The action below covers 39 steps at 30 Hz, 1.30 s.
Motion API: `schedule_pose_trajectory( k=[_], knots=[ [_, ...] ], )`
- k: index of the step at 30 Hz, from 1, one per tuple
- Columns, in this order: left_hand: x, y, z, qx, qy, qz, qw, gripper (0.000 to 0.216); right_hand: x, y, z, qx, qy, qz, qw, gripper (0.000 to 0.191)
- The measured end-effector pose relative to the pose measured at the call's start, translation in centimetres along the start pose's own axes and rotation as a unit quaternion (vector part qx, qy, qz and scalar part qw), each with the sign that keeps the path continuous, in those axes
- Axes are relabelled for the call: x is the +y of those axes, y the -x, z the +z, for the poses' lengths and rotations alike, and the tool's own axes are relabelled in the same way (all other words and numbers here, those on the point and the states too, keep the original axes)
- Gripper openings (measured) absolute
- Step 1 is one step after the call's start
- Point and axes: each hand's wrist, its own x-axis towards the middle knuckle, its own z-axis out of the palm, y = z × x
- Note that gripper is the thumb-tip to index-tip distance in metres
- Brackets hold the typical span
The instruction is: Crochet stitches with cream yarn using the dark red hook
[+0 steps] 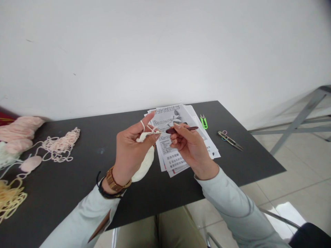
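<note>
Left hand (129,148) fingers pinch a cream crocheted yarn piece (144,163), strand (142,124) over the forefinger (148,119) for tension, while right hand (190,146) fingers grip a dark-red crochet hook (184,129).

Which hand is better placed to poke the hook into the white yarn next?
Probably the right. The right hand pinches the hook, and its tip points at the white yarn. The left hand is busy pinching that yarn, with a strand looped over its forefinger.

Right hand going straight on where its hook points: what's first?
Probably the cream yarn loops pinched by the left hand, close ahead of the dark brown crochet hook; depth is unclear.
</note>
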Motion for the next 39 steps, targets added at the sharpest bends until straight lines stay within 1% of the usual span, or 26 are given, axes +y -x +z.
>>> schedule_pose_trajectory(
  k=[3, 5, 8, 10, 13, 15, 20, 24, 27, 29, 34, 37, 39],
  knots=[
    [0.2, 0.0, 0.4, 0.005, 0.069, -0.095, 0.993, 0.049, 0.2, 0.1, 0.0, 0.003, 0.008, -0.018, 1.0, 0.025],
    [0.4, 0.0, 0.7, 0.009, 0.106, -0.131, 0.986, 0.051, 0.3, 0.3, 0.1, 0.008, 0.016, -0.041, 0.999, 0.026],
    [0.4, 0.0, 1.1, 0.029, 0.153, -0.13, 0.979, 0.055, 0.4, 0.5, 0.2, 0.017, 0.024, -0.094, 0.995, 0.025],
    [0.3, 0.1, 1.3, 0.037, 0.174, -0.125, 0.976, 0.052, 0.5, 0.6, 0.3, 0.02, 0.019, -0.124, 0.992, 0.024],
    [0.0, 0.1, 1.5, 0.029, 0.195, -0.139, 0.97, 0.044, 0.7, 0.6, 0.4, 0.02, 0.007, -0.137, 0.99, 0.024],
    [-0.2, 0.1, 1.5, 0.03, 0.203, -0.141, 0.968, 0.044, 0.9, 0.7, 0.5, 0.023, 0.004, -0.136, 0.99, 0.024],
    [-0.4, 0.2, 1.6, 0.059, 0.196, -0.087, 0.975, 0.055, 1.4, 0.8, 0.5, 0.04, -0.007, -0.136, 0.99, 0.024],
    [-0.6, 0.2, 1.6, 0.079, 0.195, -0.064, 0.975, 0.055, 1.3, 0.6, 0.3, 0.042, -0.012, -0.128, 0.991, 0.024],
    [-0.9, 0.1, 1.6, 0.073, 0.186, -0.045, 0.979, 0.055, 1.1, 0.5, 0.3, 0.049, -0.019, -0.133, 0.99, 0.024],
    [-1.1, 0.2, 1.5, 0.072, 0.17, -0.029, 0.982, 0.053, 1.2, 0.5, 0.3, 0.053, -0.02, -0.135, 0.989, 0.025],
    [-1.8, 0.5, 1.7, 0.107, 0.117, 0.018, 0.987, 0.049, 1.7, 0.7, 0.6, 0.066, -0.014, -0.145, 0.987, 0.025],
    [-2.0, 0.6, 1.8, 0.124, 0.081, 0.062, 0.987, 0.036, 1.9, 0.8, 0.6, 0.068, -0.013, -0.15, 0.986, 0.024],
    [-2.0, 0.5, 1.9, 0.129, 0.074, 0.068, 0.987, 0.033, 1.9, 0.8, 0.6, 0.066, -0.019, -0.145, 0.987, 0.024]
  ],
)
